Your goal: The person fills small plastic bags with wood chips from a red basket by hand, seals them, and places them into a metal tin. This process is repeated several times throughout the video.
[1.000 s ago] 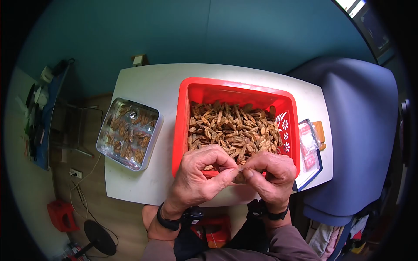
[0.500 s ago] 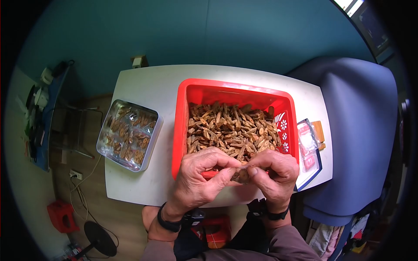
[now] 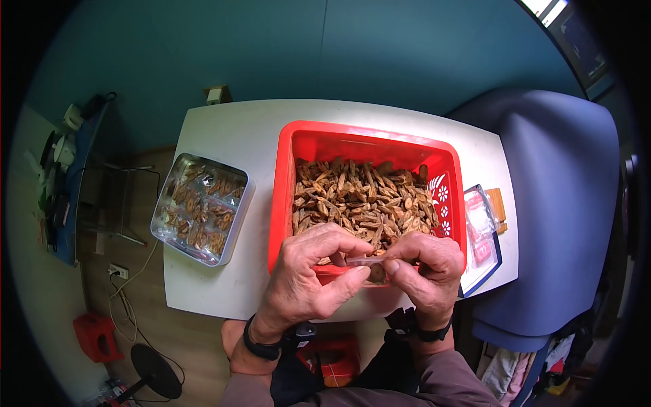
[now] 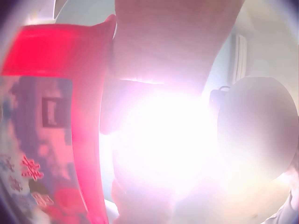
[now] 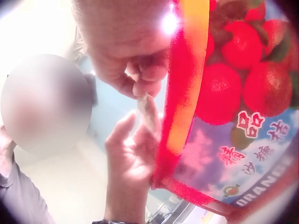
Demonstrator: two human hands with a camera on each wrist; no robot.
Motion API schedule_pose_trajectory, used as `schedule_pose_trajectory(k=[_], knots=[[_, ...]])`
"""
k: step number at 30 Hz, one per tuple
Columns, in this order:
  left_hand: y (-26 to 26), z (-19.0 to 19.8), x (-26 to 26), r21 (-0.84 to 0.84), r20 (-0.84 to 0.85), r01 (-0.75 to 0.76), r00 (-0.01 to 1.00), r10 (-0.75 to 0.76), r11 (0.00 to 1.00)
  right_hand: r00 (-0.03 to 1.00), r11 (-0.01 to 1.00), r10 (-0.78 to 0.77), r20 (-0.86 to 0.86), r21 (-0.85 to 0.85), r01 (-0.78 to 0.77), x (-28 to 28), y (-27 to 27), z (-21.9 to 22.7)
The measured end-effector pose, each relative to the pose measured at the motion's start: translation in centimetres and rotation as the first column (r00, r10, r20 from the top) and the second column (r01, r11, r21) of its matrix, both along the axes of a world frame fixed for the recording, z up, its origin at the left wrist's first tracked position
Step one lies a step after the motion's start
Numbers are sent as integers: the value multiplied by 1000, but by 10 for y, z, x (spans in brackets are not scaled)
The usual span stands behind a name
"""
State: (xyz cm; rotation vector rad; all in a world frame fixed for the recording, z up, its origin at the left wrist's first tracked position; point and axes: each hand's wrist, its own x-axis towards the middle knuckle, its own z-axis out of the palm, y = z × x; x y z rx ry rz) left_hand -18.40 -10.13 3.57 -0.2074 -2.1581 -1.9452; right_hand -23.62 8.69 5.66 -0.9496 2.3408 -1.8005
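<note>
A small clear zip bag (image 3: 366, 260) with brown dried slices inside is held over the near rim of a red plastic basket (image 3: 285, 203). My right hand (image 3: 427, 268) pinches the bag's right end between thumb and forefinger. At its left end is my left hand (image 3: 312, 271), thumb and forefinger spread apart, with the thumb tip right at the bag. In the right wrist view, the pale bag (image 5: 148, 112) hangs from the right fingertips in front of the left fingers. Dried brown root pieces (image 3: 366, 200) fill the basket. Glare hides the hand's work in the left wrist view.
A metal tin (image 3: 237, 234) of clear packets with brown slices stands left on the white table (image 3: 237, 129). Right of the basket lie a tray with clear and red packaging (image 3: 481, 237) and a wooden block (image 3: 498, 207). A blue-grey covered shape (image 3: 556, 224) borders the table's right side.
Both hands pinched the bag together before. My left thumb and forefinger have since parted, baring more of the bag's top strip, while the right hand keeps its pinch.
</note>
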Motion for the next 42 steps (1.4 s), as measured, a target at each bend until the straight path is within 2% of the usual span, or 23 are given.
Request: schedule_pose_trajectory(k=[1, 5, 6, 8, 9, 11, 12, 13, 15, 17, 20, 22, 24, 26, 30, 35, 37, 38, 39, 41, 42], knots=[[0, 1, -1, -30, -41, -2, 999, 1, 1000, 1000, 1000, 23, 4, -5, -23, 0, 0, 0], [0, -3, 1, -32, -28, 52, 998, -52, 998, 996, 997, 79, 34, 6, -79, 3, 0, -1], [1, -1, 2, 7, 14, 21, 1000, -21, 1000, 996, 996, 84, 35, 5, -84, 5, 0, 0], [2, 1, 7, 112, 86, -35, 996, 25, 993, 986, 1000, 3, 168, 2, -3, 10, -1, 4], [4, 4, 9, 108, 84, -45, 996, 36, 993, 986, 1000, 14, 167, -2, -13, 12, -1, 3], [8, 10, 12, 342, 197, -212, 969, 150, 916, 985, 993, -10, 173, -114, 30, 16, 1, 0], [6, 11, 14, 375, 213, -231, 964, 159, 898, 998, 996, 40, 49, -79, -36, 13, 4, 0], [8, 12, 16, 365, 209, -241, 962, 173, 899, 998, 995, 53, 47, -90, -48, 13, 3, 0], [16, 14, 16, 474, 219, -303, 950, 223, 826, 999, 997, 49, -21, -52, -50, 13, 3, 1], [22, 12, 19, 462, 211, -299, 952, 223, 835, 998, 997, 67, -12, -26, -67, 15, 3, 4], [30, 13, 24, 494, 174, -213, 974, 144, 843, 997, 997, 76, 8, -11, -76, 17, 7, 4], [35, 22, 29, 505, 192, -212, 973, 130, 837, 997, 997, 75, 13, -27, -75, 17, 11, 6], [36, 29, 35, 515, 211, -220, 969, 126, 829, 993, 993, 108, 49, 37, -110, 16, 16, 14], [30, 34, 44, 448, 250, -77, 967, -42, 891, 987, 991, 134, 89, 14, -136, 19, 17, 16], [33, 38, 59, 290, 307, -120, 951, 27, 950, 969, 977, 206, 133, 17, -210, 23, 15, 20], [30, 41, 75, 286, 327, -125, 945, 26, 950, 934, 945, 327, 148, -70, -319, 24, 14, 12], [30, 47, 81, 363, 395, -140, 918, -16, 921, 897, 917, 399, 190, -65, -394, 25, 14, 12], [28, 46, 85, 385, 414, -144, 910, -31, 911, 857, 903, 430, 284, -113, -415, 27, 14, 10], [29, 46, 89, 380, 411, -151, 911, -20, 913, 854, 898, 439, 278, -117, -424, 28, 14, 7], [28, 46, 99, 364, 420, -211, 907, 42, 907, 731, 848, 524, 438, -344, -402, 32, 9, 2], [27, 45, 103, 355, 403, -217, 913, 61, 909, 691, 823, 563, 454, -388, -415, 34, 7, 1]])
